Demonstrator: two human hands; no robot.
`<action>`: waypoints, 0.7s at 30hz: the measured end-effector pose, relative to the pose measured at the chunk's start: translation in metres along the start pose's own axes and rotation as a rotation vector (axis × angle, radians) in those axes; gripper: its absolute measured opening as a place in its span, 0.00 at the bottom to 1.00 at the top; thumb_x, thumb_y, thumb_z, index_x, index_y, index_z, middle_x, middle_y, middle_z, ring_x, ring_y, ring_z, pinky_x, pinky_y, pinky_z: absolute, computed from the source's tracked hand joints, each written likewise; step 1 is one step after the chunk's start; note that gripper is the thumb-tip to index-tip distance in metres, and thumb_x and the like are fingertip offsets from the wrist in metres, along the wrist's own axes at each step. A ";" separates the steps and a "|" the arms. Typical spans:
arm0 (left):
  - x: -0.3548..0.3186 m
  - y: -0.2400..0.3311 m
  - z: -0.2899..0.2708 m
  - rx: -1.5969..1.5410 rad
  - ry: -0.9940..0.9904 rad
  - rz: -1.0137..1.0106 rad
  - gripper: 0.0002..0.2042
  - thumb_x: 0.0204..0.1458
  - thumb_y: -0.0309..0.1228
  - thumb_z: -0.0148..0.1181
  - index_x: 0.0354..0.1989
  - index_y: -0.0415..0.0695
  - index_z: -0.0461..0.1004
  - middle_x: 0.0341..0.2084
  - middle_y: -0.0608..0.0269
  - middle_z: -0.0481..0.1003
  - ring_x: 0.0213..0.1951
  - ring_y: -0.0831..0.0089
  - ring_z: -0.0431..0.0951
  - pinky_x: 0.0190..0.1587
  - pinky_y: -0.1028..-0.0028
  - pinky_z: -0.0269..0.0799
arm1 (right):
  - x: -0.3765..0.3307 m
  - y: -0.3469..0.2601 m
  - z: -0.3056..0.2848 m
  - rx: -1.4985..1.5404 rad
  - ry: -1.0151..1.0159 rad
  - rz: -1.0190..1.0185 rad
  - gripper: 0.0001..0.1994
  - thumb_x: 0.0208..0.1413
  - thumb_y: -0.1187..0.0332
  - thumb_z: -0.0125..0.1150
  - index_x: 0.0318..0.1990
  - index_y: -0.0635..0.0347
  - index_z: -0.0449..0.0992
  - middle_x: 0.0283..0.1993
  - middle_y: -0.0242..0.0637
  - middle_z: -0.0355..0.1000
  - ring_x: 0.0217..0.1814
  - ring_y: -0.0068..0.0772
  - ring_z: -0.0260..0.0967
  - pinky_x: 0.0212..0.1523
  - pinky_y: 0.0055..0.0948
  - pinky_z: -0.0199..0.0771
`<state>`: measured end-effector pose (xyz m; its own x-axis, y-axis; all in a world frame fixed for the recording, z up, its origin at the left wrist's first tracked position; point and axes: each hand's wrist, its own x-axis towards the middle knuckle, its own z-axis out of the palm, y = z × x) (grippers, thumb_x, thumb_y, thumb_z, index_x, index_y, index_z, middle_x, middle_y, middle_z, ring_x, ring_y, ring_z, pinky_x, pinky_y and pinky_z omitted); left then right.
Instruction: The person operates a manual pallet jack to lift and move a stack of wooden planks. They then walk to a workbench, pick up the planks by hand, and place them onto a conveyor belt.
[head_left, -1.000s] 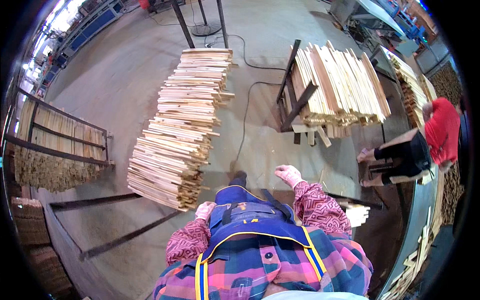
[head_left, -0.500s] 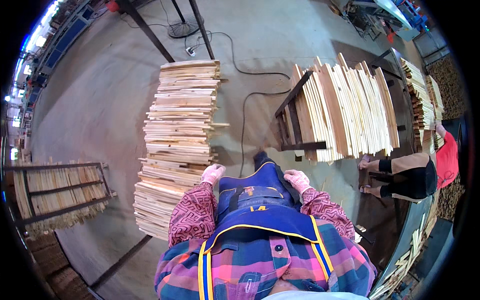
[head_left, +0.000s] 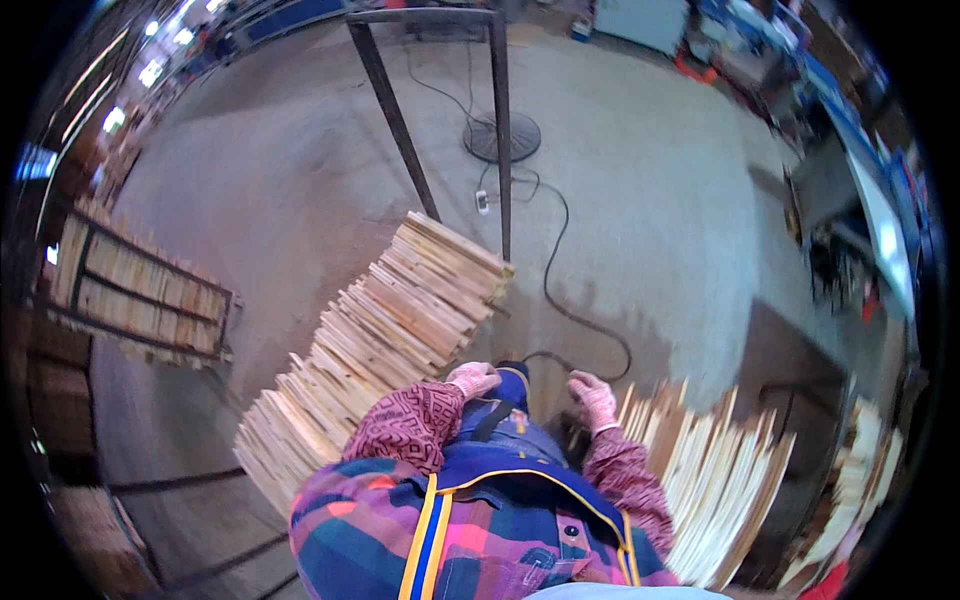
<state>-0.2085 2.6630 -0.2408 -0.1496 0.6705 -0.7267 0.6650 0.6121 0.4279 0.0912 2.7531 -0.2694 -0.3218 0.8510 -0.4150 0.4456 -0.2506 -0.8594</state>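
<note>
My left hand point(head_left: 473, 380), in a pale pink work glove, hangs in front of my blue apron point(head_left: 500, 465), beside a long stack of wooden slats point(head_left: 400, 310). Its fingers are loosely bent, and nothing shows in them. On the other side of the apron, my right hand point(head_left: 594, 400), gloved alike, hangs with slightly curled fingers and no visible object. Close to it stands a second stack of pale slats point(head_left: 705, 470), partly hidden by my right sleeve. Neither hand visibly grips a slat.
A dark metal frame point(head_left: 500, 130) rises at the far end of the left stack. Behind it are a round fan base point(head_left: 505, 136) and a black cable point(head_left: 555, 290) curving over the floor. Another slat rack point(head_left: 150, 290) stands far left; machinery point(head_left: 850, 220) lines the right.
My view has turned to the right, so the left stack now lies slantwise and the right stack sits lower and nearer. Both hands still hang beside the apron.
</note>
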 end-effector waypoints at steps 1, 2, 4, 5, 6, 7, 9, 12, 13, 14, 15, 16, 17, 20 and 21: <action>0.021 0.008 -0.013 0.057 -0.008 -0.014 0.23 0.53 0.50 0.57 0.51 0.51 0.81 0.45 0.51 0.81 0.50 0.57 0.80 0.55 0.62 0.73 | 0.028 -0.014 0.001 0.152 -0.042 0.072 0.19 0.56 0.58 0.66 0.51 0.60 0.82 0.40 0.35 0.81 0.40 0.23 0.76 0.44 0.23 0.75; 0.062 0.003 -0.011 0.071 -0.085 0.019 0.22 0.52 0.49 0.57 0.51 0.50 0.81 0.44 0.51 0.81 0.49 0.56 0.81 0.55 0.63 0.73 | 0.056 -0.028 -0.011 0.052 -0.041 0.085 0.19 0.56 0.58 0.66 0.50 0.61 0.82 0.39 0.34 0.81 0.39 0.23 0.75 0.43 0.23 0.75; 0.109 0.027 -0.020 0.121 -0.031 0.070 0.23 0.52 0.48 0.56 0.51 0.51 0.81 0.45 0.50 0.81 0.50 0.55 0.81 0.55 0.63 0.73 | 0.106 -0.032 -0.030 -0.007 -0.062 0.091 0.19 0.56 0.60 0.65 0.50 0.62 0.82 0.36 0.32 0.80 0.37 0.23 0.75 0.40 0.24 0.74; 0.148 0.044 -0.027 0.189 -0.006 0.083 0.23 0.52 0.48 0.56 0.52 0.51 0.81 0.45 0.50 0.81 0.50 0.55 0.80 0.55 0.63 0.73 | 0.133 -0.010 -0.043 0.003 -0.032 -0.035 0.18 0.57 0.59 0.64 0.49 0.62 0.82 0.34 0.32 0.79 0.36 0.20 0.74 0.38 0.24 0.74; 0.189 0.060 -0.031 0.204 -0.091 0.111 0.23 0.51 0.48 0.56 0.52 0.50 0.81 0.45 0.50 0.81 0.50 0.54 0.81 0.55 0.62 0.73 | 0.152 0.013 -0.054 0.004 -0.007 -0.157 0.17 0.58 0.59 0.63 0.48 0.62 0.82 0.32 0.31 0.78 0.35 0.18 0.73 0.37 0.24 0.74; 0.231 0.084 -0.054 0.220 -0.158 0.151 0.23 0.51 0.48 0.56 0.52 0.50 0.81 0.45 0.50 0.81 0.49 0.54 0.81 0.55 0.61 0.73 | 0.164 0.022 -0.068 -0.295 0.109 -0.294 0.13 0.58 0.63 0.61 0.45 0.60 0.82 0.34 0.35 0.79 0.34 0.22 0.76 0.36 0.26 0.76; 0.280 0.145 -0.101 0.262 -0.097 0.221 0.23 0.51 0.47 0.55 0.51 0.49 0.81 0.44 0.50 0.81 0.49 0.53 0.81 0.54 0.60 0.74 | 0.189 0.071 -0.104 -0.372 0.087 -0.188 0.12 0.50 0.69 0.60 0.42 0.56 0.82 0.46 0.45 0.79 0.42 0.43 0.80 0.41 0.34 0.81; 0.323 0.214 -0.150 0.202 0.003 0.281 0.23 0.52 0.47 0.54 0.51 0.48 0.80 0.47 0.50 0.80 0.52 0.53 0.79 0.56 0.59 0.72 | 0.186 0.078 -0.156 -0.713 0.100 -0.386 0.08 0.51 0.68 0.60 0.38 0.53 0.82 0.47 0.41 0.80 0.43 0.45 0.80 0.44 0.37 0.81; 0.339 0.242 -0.161 0.230 -0.023 0.268 0.23 0.52 0.47 0.54 0.51 0.48 0.80 0.47 0.50 0.80 0.53 0.53 0.78 0.56 0.59 0.72 | 0.170 -0.024 -0.178 -0.266 0.086 0.173 0.09 0.50 0.70 0.60 0.38 0.53 0.83 0.45 0.40 0.80 0.41 0.43 0.80 0.42 0.37 0.81; 0.349 0.265 -0.169 0.241 -0.041 0.249 0.23 0.52 0.46 0.54 0.51 0.48 0.80 0.48 0.50 0.80 0.54 0.53 0.78 0.57 0.59 0.72 | 0.183 0.054 -0.193 -0.367 0.194 -0.349 0.10 0.49 0.71 0.60 0.39 0.53 0.83 0.43 0.40 0.81 0.37 0.41 0.80 0.39 0.37 0.81; 0.364 0.290 -0.174 0.256 -0.061 0.229 0.23 0.52 0.46 0.54 0.51 0.47 0.80 0.49 0.50 0.79 0.54 0.53 0.77 0.57 0.58 0.71 | 0.184 0.061 -0.205 -0.260 0.098 -0.108 0.10 0.48 0.70 0.60 0.38 0.55 0.83 0.43 0.40 0.81 0.36 0.41 0.80 0.38 0.37 0.81; 0.370 0.321 -0.181 0.310 -0.124 0.216 0.23 0.52 0.46 0.55 0.52 0.47 0.80 0.49 0.49 0.79 0.55 0.54 0.77 0.57 0.58 0.71 | 0.190 0.081 -0.219 -0.415 0.169 -0.284 0.08 0.49 0.68 0.61 0.36 0.55 0.82 0.41 0.39 0.81 0.33 0.39 0.80 0.35 0.37 0.80; 0.370 0.347 -0.189 0.363 -0.163 0.191 0.23 0.51 0.45 0.56 0.53 0.49 0.80 0.50 0.51 0.79 0.55 0.54 0.77 0.58 0.58 0.71 | 0.198 0.101 -0.231 -0.570 0.252 -0.466 0.07 0.50 0.66 0.62 0.35 0.55 0.82 0.39 0.38 0.81 0.31 0.38 0.79 0.33 0.37 0.79; 0.427 0.407 -0.161 0.377 -0.265 0.201 0.22 0.51 0.45 0.57 0.54 0.52 0.80 0.51 0.58 0.79 0.55 0.57 0.77 0.58 0.59 0.72 | 0.242 0.097 -0.285 -0.357 0.221 0.018 0.07 0.51 0.65 0.61 0.35 0.56 0.81 0.36 0.38 0.79 0.29 0.36 0.77 0.31 0.35 0.77; 0.434 0.410 -0.147 0.375 -0.214 0.197 0.21 0.51 0.45 0.57 0.51 0.51 0.80 0.47 0.55 0.80 0.53 0.57 0.78 0.55 0.57 0.74 | 0.265 0.093 -0.309 -0.297 0.191 0.069 0.08 0.52 0.65 0.61 0.35 0.56 0.81 0.35 0.37 0.79 0.29 0.35 0.76 0.30 0.34 0.76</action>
<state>-0.1085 3.2666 -0.3023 0.1334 0.6332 -0.7624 0.8899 0.2621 0.3734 0.3055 3.0984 -0.3669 -0.1329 0.9146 -0.3818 0.6934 -0.1895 -0.6952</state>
